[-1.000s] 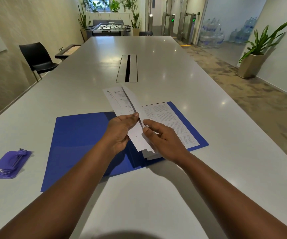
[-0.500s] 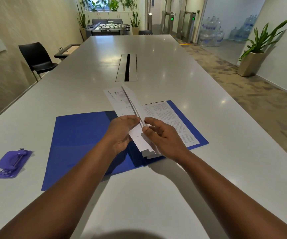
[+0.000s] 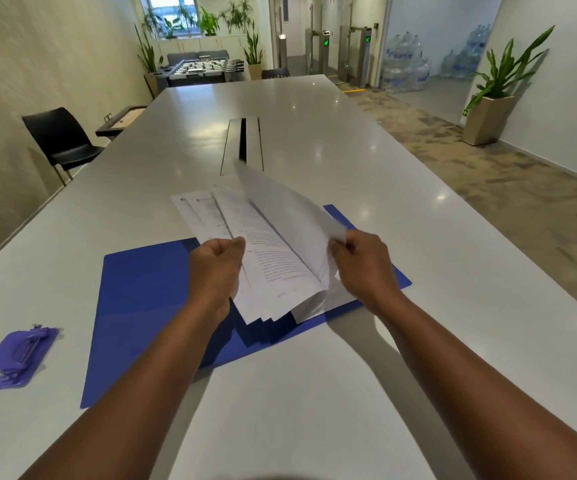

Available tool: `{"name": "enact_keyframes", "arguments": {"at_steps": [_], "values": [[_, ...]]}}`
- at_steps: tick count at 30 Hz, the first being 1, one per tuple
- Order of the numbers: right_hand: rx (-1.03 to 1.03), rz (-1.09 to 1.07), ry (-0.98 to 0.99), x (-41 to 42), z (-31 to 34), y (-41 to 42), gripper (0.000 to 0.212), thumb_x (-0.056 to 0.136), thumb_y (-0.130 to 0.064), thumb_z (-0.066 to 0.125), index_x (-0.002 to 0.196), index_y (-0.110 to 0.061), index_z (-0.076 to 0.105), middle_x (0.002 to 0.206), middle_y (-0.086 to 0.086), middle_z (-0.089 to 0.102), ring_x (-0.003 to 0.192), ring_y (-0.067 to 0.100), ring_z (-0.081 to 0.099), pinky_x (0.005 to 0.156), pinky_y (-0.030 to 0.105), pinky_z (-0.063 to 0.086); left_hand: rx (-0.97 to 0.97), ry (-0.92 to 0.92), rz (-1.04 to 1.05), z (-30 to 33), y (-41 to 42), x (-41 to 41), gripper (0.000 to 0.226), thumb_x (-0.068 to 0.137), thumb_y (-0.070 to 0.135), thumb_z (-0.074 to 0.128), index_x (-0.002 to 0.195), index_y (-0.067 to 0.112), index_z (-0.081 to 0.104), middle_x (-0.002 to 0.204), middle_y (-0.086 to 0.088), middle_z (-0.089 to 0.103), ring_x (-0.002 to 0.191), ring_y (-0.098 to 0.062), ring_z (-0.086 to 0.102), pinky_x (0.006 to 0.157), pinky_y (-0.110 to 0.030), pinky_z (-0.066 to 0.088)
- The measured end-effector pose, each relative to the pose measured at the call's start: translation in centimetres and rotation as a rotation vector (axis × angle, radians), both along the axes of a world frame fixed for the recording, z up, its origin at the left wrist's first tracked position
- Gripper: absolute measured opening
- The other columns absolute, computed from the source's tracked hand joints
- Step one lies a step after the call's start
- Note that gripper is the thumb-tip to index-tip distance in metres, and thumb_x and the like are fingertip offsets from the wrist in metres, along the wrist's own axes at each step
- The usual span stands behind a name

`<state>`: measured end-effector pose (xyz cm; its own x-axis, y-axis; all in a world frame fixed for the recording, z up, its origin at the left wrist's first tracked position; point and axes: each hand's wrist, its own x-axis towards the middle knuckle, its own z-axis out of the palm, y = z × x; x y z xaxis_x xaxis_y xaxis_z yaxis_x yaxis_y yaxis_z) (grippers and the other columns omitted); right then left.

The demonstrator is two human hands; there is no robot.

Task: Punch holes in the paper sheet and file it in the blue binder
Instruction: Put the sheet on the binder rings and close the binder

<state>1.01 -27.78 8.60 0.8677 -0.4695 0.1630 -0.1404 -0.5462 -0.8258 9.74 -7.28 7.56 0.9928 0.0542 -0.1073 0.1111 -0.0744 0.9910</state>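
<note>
The blue binder (image 3: 145,299) lies open flat on the white table. Above its right half I hold a stack of printed paper sheets (image 3: 273,258). My left hand (image 3: 216,268) grips the left part of the stack, pinched at the near edge. My right hand (image 3: 359,261) holds the top sheets by their right edge and has them lifted and fanned open, blurred by motion. The binder's right half is mostly hidden under the papers and my hands. A purple hole punch (image 3: 20,355) rests on the table far to the left, apart from both hands.
The long white table (image 3: 314,140) has a cable slot (image 3: 244,143) in its middle beyond the papers. A black chair (image 3: 60,140) stands at the left edge. A potted plant (image 3: 494,98) and water bottles are on the floor to the right.
The folded stack has been spread apart: my right hand moved right and lifted the top sheets, my left hand shifted slightly left. The papers now cover more of the binder's right half.
</note>
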Motion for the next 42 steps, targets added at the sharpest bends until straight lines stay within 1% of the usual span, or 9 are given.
{"name": "enact_keyframes", "arguments": {"at_steps": [8, 13, 19, 24, 27, 30, 34, 38, 42], "values": [[0.230, -0.110, -0.080, 0.1, -0.6, -2.0, 0.047, 0.101, -0.043, 0.052, 0.084, -0.003, 0.069, 0.086, 0.018, 0.072, 0.084, 0.041, 0.069, 0.075, 0.058, 0.059, 0.047, -0.064, -0.010, 1.3, 3.0, 1.5, 0.038, 0.095, 0.043, 0.066, 0.092, 0.005, 0.068, 0.085, -0.009, 0.066, 0.079, -0.024, 0.058, 0.074, -0.040, 0.050], [0.151, 0.014, -0.126, -0.3, -0.3, -0.6, 0.018, 0.097, -0.028, 0.067, 0.089, -0.019, 0.081, 0.084, 0.000, 0.076, 0.082, 0.027, 0.070, 0.073, 0.050, 0.058, 0.084, -0.089, -0.047, 1.9, 3.2, 1.8, 0.031, 0.096, 0.040, 0.066, 0.088, 0.010, 0.070, 0.088, -0.013, 0.069, 0.080, -0.025, 0.060, 0.075, -0.041, 0.052], [-0.160, 0.279, -0.234, -0.6, -1.5, 2.3, 0.007, 0.085, -0.025, 0.077, 0.088, -0.020, 0.074, 0.130, -0.005, 0.070, 0.121, 0.017, 0.062, 0.100, 0.040, 0.051, 0.043, -0.082, -0.162, 2.0, 2.2, 0.9, 0.020, 0.095, 0.028, 0.068, 0.081, 0.014, 0.063, 0.082, -0.008, 0.062, 0.082, -0.025, 0.054, 0.071, -0.038, 0.046], [-0.222, 0.468, -0.243, -1.1, -1.9, 3.7, 0.016, 0.083, -0.029, 0.073, 0.096, -0.020, 0.072, 0.135, -0.008, 0.067, 0.126, 0.012, 0.054, 0.104, 0.041, 0.046, -0.027, -0.004, -0.153, 2.5, 0.0, -0.4, 0.045, 0.085, 0.057, 0.074, 0.085, 0.015, 0.058, 0.072, -0.007, 0.059, 0.061, -0.023, 0.054, 0.057, -0.034, 0.043], [-0.058, 0.535, -0.142, -1.4, -2.0, 3.2, 0.025, 0.085, -0.045, 0.070, 0.098, -0.024, 0.075, 0.132, -0.011, 0.068, 0.125, 0.006, 0.057, 0.106, 0.037, 0.046, 0.022, -0.030, -0.153, 2.1, -0.7, -0.6, 0.024, 0.089, 0.029, 0.078, 0.090, 0.009, 0.066, 0.089, -0.008, 0.075, 0.069, -0.021, 0.070, 0.055, -0.030, 0.053], [0.112, 0.292, -0.117, -1.0, -2.0, 1.7, 0.031, 0.089, -0.053, 0.065, 0.101, -0.026, 0.074, 0.132, -0.009, 0.068, 0.122, 0.010, 0.061, 0.108, 0.042, 0.047, 0.068, -0.037, -0.118, 1.4, -1.1, -0.5, 0.012, 0.090, 0.010, 0.071, 0.100, 0.010, 0.065, 0.101, -0.006, 0.075, 0.089, -0.026, 0.074, 0.068, -0.035, 0.061], [-0.210, -0.024, 0.317, 0.1, -3.1, -2.9, 0.060, 0.086, -0.054, 0.072, 0.133, -0.020, 0.057, 0.138, 0.000, 0.060, 0.121, 0.024, 0.060, 0.094, 0.039, 0.052, 0.023, -0.021, -0.094, 1.0, -1.4, -0.4, 0.033, 0.091, 0.003, 0.067, 0.116, 0.019, 0.052, 0.109, -0.001, 0.068, 0.096, -0.020, 0.070, 0.072, -0.032, 0.058], [-0.364, -0.070, 0.591, 0.5, -5.6, -6.0, 0.093, 0.064, -0.073, 0.079, 0.131, -0.018, 0.044, 0.126, 0.007, 0.056, 0.115, 0.032, 0.058, 0.089, 0.044, 0.055, -0.003, -0.013, -0.091, 0.5, -1.4, -0.1, 0.053, 0.091, 0.001, 0.064, 0.129, 0.026, 0.038, 0.115, -0.001, 0.061, 0.099, -0.019, 0.066, 0.079, -0.036, 0.060], [-0.429, -0.055, 0.614, 0.8, -6.8, -6.4, 0.089, 0.060, -0.070, 0.083, 0.121, -0.016, 0.047, 0.118, 0.008, 0.057, 0.108, 0.031, 0.059, 0.086, 0.039, 0.053, -0.027, -0.011, -0.088, 0.3, -1.5, 0.3, 0.080, 0.091, -0.002, 0.063, 0.150, 0.033, 0.022, 0.126, 0.001, 0.055, 0.107, -0.018, 0.062, 0.081, -0.031, 0.057]]}}
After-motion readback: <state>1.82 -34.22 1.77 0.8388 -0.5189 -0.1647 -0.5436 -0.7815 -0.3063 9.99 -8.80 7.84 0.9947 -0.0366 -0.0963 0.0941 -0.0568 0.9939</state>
